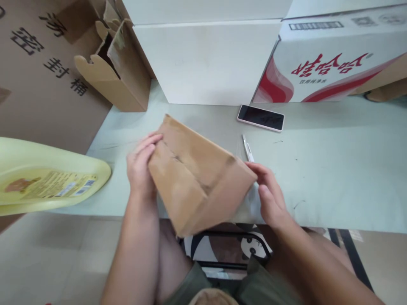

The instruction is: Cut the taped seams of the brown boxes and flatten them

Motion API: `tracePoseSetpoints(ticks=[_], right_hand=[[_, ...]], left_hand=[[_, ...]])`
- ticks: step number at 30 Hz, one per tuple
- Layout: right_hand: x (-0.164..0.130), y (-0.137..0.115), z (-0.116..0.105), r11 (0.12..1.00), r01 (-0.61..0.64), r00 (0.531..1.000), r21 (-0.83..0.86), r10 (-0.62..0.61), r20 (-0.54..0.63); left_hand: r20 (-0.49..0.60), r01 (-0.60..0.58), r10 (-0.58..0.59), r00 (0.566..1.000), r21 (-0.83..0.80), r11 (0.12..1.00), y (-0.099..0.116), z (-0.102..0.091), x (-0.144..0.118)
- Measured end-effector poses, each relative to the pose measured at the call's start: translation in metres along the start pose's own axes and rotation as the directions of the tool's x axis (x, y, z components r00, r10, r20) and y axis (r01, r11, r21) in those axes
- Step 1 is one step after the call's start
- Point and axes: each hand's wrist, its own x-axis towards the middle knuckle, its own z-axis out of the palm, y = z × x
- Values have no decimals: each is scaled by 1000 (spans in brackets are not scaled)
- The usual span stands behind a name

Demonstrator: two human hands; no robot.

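Note:
Between my two hands I hold a small brown cardboard box (203,173), tilted over the front edge of the table. My left hand (143,161) grips its left side, fingers on the top edge. At the right corner my right hand (269,190) has its thumb and fingers closed on the cardboard. A seam with closed flaps runs along the face turned up to me. Just behind the box, close to my right fingers, lies a white pen-like tool (247,149), partly hidden. Something clear or pale under the box by my right hand cannot be made out.
A phone (261,117) lies at the back, before a white carton (210,63) and a red-and-white printed carton (327,67). At the back left stands an open brown box (127,72) beside a large carton (41,97). A yellow bottle (54,176) juts in from the left.

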Motion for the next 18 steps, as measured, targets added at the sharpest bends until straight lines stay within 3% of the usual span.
tracePoseSetpoints(ticks=[2,4,6,8,10,13,16,18], right_hand=[[4,-1,2,999,-9,995,-46,14,100],[9,-3,6,994,85,965,-64,-67,252],[12,-4,9,971,219,929,-94,-178,324],[15,-4,14,938,320,916,-135,-270,299],[19,-3,17,917,367,915,-158,-325,239],[27,-6,18,914,385,921,-125,-373,108],[37,-12,14,930,362,928,-61,-366,-76],[40,-17,12,937,350,924,-9,-347,-163]], left_hand=[[-125,99,-107,986,-73,992,-1,-1,4],[-126,176,-196,973,-156,972,-5,2,5],[-52,273,-289,956,-206,940,-10,5,2],[109,417,-404,908,-150,896,-13,9,-4],[301,516,-488,819,-16,857,-13,11,-13],[532,556,-572,624,212,803,-11,10,-27],[605,543,-671,428,421,727,-5,2,-37],[612,466,-721,326,560,686,-1,-5,-40]])
